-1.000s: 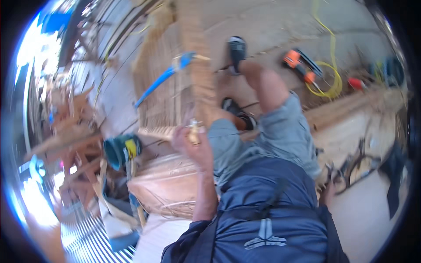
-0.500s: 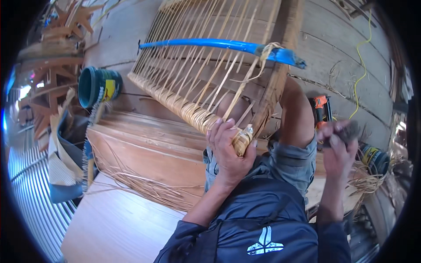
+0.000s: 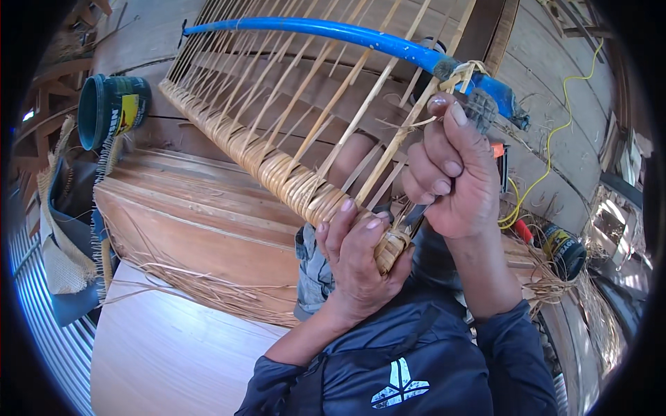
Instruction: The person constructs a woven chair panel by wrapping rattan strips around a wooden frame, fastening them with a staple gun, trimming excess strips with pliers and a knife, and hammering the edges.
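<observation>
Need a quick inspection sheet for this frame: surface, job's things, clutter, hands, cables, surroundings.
Surface: plank floor, pale board at lower left.
Job's things: cane frame with wrapped rail; blue pipe tied across the canes.
Clutter: loose strips, green can, burlap, dark can.
Hands: left hand grips the rail's end; right hand pinches a strip.
Cables: yellow cable on the floor.
Surroundings: wood box, corrugated sheet.
</observation>
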The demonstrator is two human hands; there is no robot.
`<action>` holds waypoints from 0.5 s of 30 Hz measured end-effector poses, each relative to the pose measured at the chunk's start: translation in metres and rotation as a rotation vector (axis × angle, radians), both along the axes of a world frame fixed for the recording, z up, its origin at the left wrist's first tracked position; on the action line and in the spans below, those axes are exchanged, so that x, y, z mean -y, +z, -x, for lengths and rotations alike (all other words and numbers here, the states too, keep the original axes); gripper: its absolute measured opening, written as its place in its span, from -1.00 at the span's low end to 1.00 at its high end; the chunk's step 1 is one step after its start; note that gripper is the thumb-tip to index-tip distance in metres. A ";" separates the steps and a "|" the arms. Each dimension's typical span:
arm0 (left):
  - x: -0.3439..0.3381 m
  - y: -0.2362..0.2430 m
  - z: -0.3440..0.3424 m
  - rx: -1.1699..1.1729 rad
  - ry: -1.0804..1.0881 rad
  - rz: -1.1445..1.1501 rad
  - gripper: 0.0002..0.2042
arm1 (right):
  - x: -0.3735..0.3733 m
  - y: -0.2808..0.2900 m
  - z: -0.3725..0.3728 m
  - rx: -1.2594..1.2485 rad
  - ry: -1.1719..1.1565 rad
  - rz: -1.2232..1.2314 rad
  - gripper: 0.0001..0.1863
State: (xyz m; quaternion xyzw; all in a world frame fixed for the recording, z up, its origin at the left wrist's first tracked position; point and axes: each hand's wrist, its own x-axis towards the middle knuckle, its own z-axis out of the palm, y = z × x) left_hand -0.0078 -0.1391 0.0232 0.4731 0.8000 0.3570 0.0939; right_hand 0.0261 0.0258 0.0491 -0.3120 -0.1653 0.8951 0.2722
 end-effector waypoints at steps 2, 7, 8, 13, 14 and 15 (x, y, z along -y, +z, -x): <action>0.000 0.001 0.001 0.017 -0.002 0.015 -0.38 | 0.001 -0.004 -0.001 0.051 -0.024 0.027 -0.80; -0.001 0.005 0.000 0.056 -0.014 0.074 -0.41 | 0.004 -0.005 0.000 0.042 -0.050 0.075 -0.81; -0.001 0.005 0.001 0.054 -0.011 0.073 -0.41 | 0.005 -0.005 0.001 0.023 -0.054 0.102 -0.82; -0.002 0.004 0.000 0.064 -0.007 0.069 -0.41 | 0.007 -0.005 0.002 0.008 -0.076 0.155 -0.82; -0.003 0.004 0.000 0.063 -0.008 0.065 -0.41 | 0.008 -0.005 0.002 -0.010 -0.080 0.156 -0.83; -0.003 0.005 0.000 0.061 -0.006 0.062 -0.41 | 0.008 -0.005 0.003 -0.009 -0.079 0.156 -0.83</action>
